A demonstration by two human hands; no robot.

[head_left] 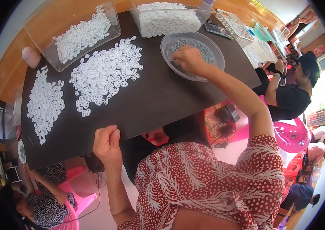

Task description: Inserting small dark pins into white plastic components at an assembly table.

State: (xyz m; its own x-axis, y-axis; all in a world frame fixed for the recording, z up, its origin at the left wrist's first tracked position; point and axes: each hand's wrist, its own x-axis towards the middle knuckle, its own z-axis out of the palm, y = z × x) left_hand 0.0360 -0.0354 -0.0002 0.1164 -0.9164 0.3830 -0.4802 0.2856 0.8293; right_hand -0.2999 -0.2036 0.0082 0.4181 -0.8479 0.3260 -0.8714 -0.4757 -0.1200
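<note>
My right hand (190,60) reaches into a round translucent bowl (217,66) at the right of the dark table. Its fingers are closed together over small grey-green pieces (204,49), and what lies between the fingertips is hidden. By the table's front edge, my left hand (108,145) is raised with thumb and fingers pinched; anything between them is too small to name. Beyond it spreads a large heap of small white oval plastic pieces with holes (108,73). A narrower heap of similar white pieces (46,102) lies farther left.
Two clear plastic bins, one at back left (41,32) and one at back centre (141,17), hold more white pieces. A phone (219,30), a white basket (234,26) and a pink container (31,57) stand around. People sit at right (291,92) and lower left (53,209).
</note>
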